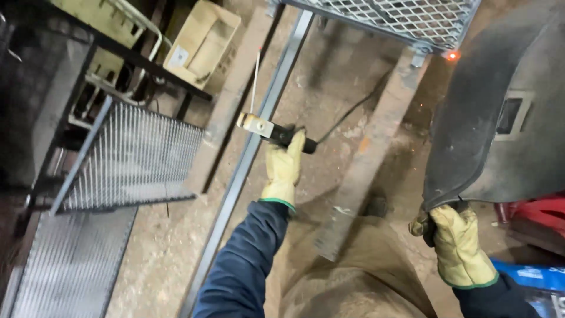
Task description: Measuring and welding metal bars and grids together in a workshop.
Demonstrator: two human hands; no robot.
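Observation:
My left hand [284, 168], in a yellow leather glove, grips a black welding electrode holder [272, 129] with a thin rod [255, 79] pointing away from me. A black cable [353, 112] trails from the holder. It hovers over a long grey steel tube [232, 194] lying on the dirt floor. My right hand [460, 247], also gloved, holds the handle of a dark hand-held welding shield [500, 112], raised at the right. A small spot glows orange [452, 56] at the corner of a metal mesh panel [388, 17] ahead.
A rusty steel bar [365, 165] lies to the right of the tube. Wire mesh panels [135, 159] are stacked at the left. A cardboard box [203, 41] sits at the back. Red [538, 215] and blue [529, 277] objects lie at the right edge.

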